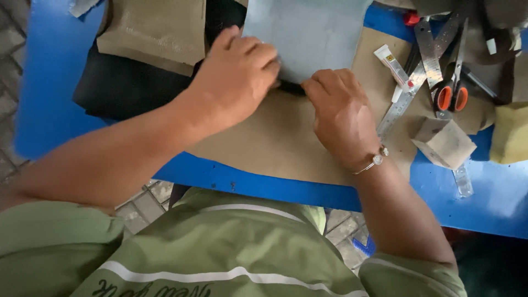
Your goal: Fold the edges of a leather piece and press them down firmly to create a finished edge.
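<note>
Two hands press the lower edge of a grey-blue sheet [305, 33]: left hand [236, 74] at 9 o'clock, right hand [341, 113] at 5 o'clock, fingers curled together; scissors [451, 93] at 3 o'clock.

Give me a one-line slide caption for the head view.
Both hands, left hand and right hand, press a grey-blue sheet onto brown board.

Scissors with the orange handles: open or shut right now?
Shut, as far as shows. The scissors lie on the blue table beside the metal ruler, orange loops side by side; the blades are partly hidden.
</note>
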